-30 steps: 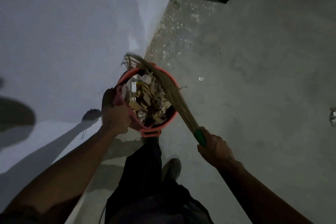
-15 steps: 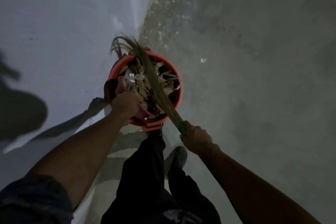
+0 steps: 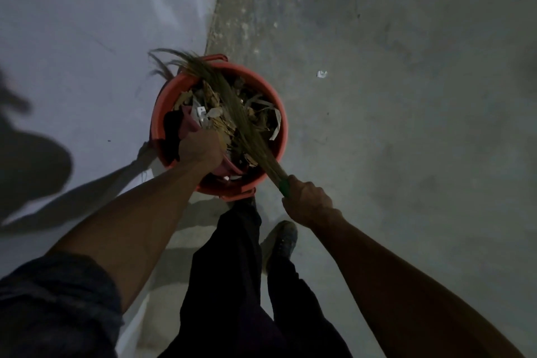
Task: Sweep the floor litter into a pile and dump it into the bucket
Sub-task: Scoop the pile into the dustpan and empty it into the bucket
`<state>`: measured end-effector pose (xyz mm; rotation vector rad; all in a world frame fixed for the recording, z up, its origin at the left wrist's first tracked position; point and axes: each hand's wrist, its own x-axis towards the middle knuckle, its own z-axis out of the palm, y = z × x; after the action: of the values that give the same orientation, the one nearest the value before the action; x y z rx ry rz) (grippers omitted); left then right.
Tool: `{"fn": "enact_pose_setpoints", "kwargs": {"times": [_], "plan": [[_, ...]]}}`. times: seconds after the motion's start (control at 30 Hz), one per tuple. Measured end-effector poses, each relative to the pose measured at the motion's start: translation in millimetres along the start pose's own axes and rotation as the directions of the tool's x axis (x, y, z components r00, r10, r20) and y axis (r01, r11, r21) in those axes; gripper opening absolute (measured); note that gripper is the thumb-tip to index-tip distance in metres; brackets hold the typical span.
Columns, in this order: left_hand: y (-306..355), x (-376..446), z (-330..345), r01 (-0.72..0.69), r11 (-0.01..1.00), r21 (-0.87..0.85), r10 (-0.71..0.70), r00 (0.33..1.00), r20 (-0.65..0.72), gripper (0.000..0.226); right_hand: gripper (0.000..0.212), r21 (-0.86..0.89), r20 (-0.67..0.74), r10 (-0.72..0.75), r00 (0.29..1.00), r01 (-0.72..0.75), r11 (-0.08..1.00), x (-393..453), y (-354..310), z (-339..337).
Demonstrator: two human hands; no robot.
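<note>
At the left, a pale wall [image 3: 87, 37] meets the concrete floor [image 3: 406, 154] along a line running toward 12 o'clock, and the red bucket [image 3: 280, 125] stands right at that junction, directly ahead of the person's feet. The left hand [image 3: 199, 148] reaches over the bucket's near-left rim, fingers curled around a pink dustpan [image 3: 190, 120] tipped inside it; exactly how the thumb lies is hidden. The bucket is already heaped with litter [image 3: 215, 122] of leaves and paper scraps. Across its mouth lies the broom [image 3: 232, 107], its long axis running from the bristle tips at 11 o'clock, hanging past the far rim, down to 5 o'clock, where the right hand [image 3: 306, 200] is wrapped tight round the green handle just outside the near-right rim. Both hands sit close to the bucket, the left one nearer. One white scrap [image 3: 322, 74] remains on the floor toward 1 o'clock, nearer the broom hand, so it likely needs another sweep.
</note>
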<state>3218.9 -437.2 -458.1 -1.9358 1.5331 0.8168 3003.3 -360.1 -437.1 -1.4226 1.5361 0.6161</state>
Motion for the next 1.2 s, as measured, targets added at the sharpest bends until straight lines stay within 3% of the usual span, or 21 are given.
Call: {"fn": "enact_pose_setpoints", "kwargs": {"times": [0.23, 0.43, 0.6, 0.73, 0.9, 1.07, 1.2], "plan": [[-26.9, -39.7, -4.8, -0.012, 0.996, -0.090, 0.016, 0.999, 0.033, 0.027, 0.041, -0.005, -0.088, -0.021, 0.996, 0.020, 1.000, -46.3, 17.2, -2.8], [-33.8, -88.2, -31.3, 0.048, 0.996, -0.080, -0.054, 0.995, -0.086, 0.037, 0.052, 0.007, -0.194, -0.062, 0.979, 0.065, 0.998, -96.4, 45.9, 5.6], [-32.9, -106.6, -32.0, 0.015, 0.999, 0.030, -0.010, 0.987, -0.163, 0.038, 0.056, 0.071, -0.188, -0.115, 0.975, 0.131, 0.989, -115.1, 52.2, 19.2], [-29.1, -90.3, -16.3, -0.024, 1.000, 0.014, 0.026, 0.996, -0.083, 0.021, 0.057, 0.075, -0.136, -0.106, 0.985, 0.117, 0.990, -101.6, 40.5, 29.0], [-36.9, -32.9, 19.3, -0.027, 1.000, -0.008, 0.027, 1.000, -0.001, 0.023, 0.049, 0.046, -0.075, -0.031, 0.997, 0.035, 0.998, -54.8, 28.2, 35.1], [-36.7, -12.9, 29.3, -0.051, 0.989, -0.139, 0.071, 0.987, 0.144, 0.018, 0.046, 0.052, -0.032, 0.041, 0.999, -0.039, 0.998, -17.7, 20.2, 30.1], [-29.4, 0.5, 20.0, -0.033, 0.999, -0.015, 0.035, 0.987, 0.160, 0.044, 0.039, 0.053, -0.014, 0.064, 0.998, -0.063, 0.997, -3.1, 17.5, 27.6]]}}
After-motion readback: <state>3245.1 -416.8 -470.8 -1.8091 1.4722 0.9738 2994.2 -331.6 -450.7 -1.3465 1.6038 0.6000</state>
